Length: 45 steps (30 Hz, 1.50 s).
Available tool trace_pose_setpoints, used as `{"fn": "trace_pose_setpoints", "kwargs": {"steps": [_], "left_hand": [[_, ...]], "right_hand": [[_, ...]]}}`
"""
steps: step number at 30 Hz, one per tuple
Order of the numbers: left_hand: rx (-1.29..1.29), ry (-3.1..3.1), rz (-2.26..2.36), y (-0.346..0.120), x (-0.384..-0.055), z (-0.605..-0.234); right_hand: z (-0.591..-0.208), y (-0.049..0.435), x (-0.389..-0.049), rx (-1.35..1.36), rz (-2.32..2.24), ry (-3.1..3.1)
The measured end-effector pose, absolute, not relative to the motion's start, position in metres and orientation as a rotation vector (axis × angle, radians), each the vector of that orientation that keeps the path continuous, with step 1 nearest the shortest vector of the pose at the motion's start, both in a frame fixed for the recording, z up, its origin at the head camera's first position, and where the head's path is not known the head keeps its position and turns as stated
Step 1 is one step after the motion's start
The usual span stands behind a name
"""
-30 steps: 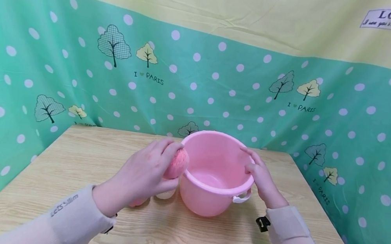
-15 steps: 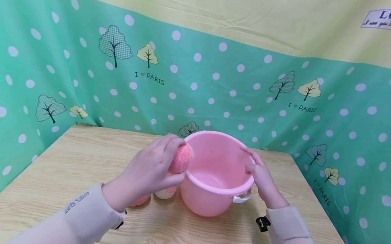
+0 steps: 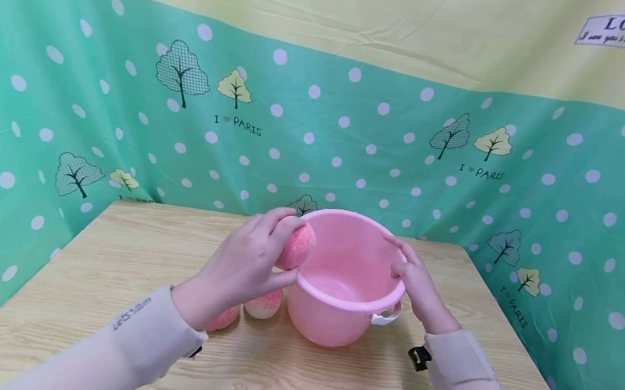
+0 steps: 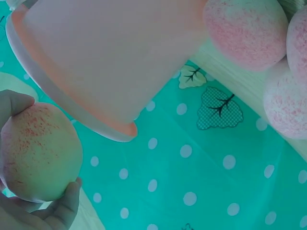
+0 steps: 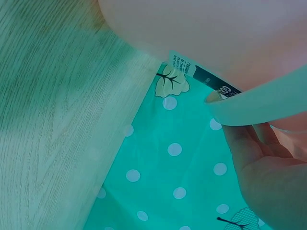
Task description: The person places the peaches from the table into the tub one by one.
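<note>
A pink, speckled peach [image 3: 297, 247] is held in the fingers of my left hand [image 3: 240, 266], raised at the left rim of a pink bucket [image 3: 325, 322]. Seen from the left wrist, this peach [image 4: 43, 153] has a pale yellow-green side, with thumb and fingertips around it. My right hand [image 3: 421, 293] grips the bucket's right rim. In the right wrist view, that hand [image 5: 268, 167] is partly hidden behind the rim. The bucket stands upright on the table, and the part of its inside that shows holds nothing.
On the wooden table [image 3: 283, 380], left of the bucket, sit a pink-and-cream peach [image 3: 263, 305] and another peach [image 3: 224, 318] partly behind my left wrist. The left wrist view shows three there. A white handle [image 3: 387, 316] hangs at the bucket's right. Green dotted cloth [image 3: 269, 172] encloses the table.
My left hand has moved up and to the right with the peach, closer over the bucket's rim. More of the peaches on the table shows. The right hand and bucket stay put.
</note>
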State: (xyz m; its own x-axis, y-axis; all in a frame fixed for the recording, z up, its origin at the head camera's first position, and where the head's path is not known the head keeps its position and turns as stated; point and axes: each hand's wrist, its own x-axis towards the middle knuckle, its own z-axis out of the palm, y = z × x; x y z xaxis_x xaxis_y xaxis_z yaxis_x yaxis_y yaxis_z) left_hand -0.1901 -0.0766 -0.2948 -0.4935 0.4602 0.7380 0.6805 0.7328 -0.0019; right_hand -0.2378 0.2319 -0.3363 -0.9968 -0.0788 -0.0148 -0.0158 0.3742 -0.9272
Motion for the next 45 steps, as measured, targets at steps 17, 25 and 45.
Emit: {"fn": "trace_pose_setpoints", "kwargs": {"steps": [17, 25, 45], "left_hand": [[-0.887, -2.222, -0.397, -0.057, -0.192, -0.292], [-0.906, -2.195, -0.402, -0.052, -0.196, -0.298], [-0.871, -2.251, -0.451, -0.044, -0.207, -0.303]], "right_hand": [[-0.333, 0.231, -0.239, -0.080, -1.692, 2.566], [-0.333, 0.231, -0.239, -0.070, -1.673, 2.561], [-0.331, 0.232, -0.240, -0.089, -1.663, 2.574]]}}
